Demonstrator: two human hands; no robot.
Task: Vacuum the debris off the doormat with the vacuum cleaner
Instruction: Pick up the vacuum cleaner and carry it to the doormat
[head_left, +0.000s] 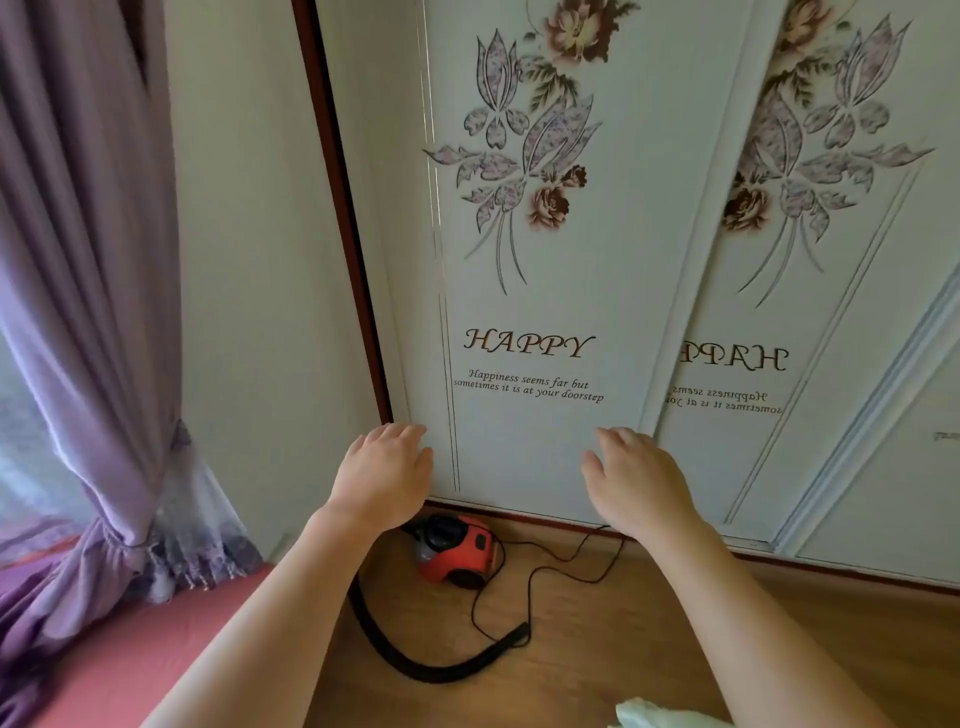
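red and black plastic canister vacuum cleaner (457, 553) lying on wooden floor (649, 649), trailing black ribbed hose (436, 674); hovering above: left hand (382, 478), right hand (636, 486), fingers relaxed, holding nothing.

- The vacuum cleaner (460, 553) has its left end hidden behind the wrist of the left hand (382, 478).
- Its black hose (441, 673) disappears under the left forearm.
- The cord (528, 597) runs out of sight behind the right hand (636, 483).
- A pale thing (654, 714) is cut off by the bottom edge, and what it is cannot be told.
- A small marking (946, 435) at the right edge is too small to read.
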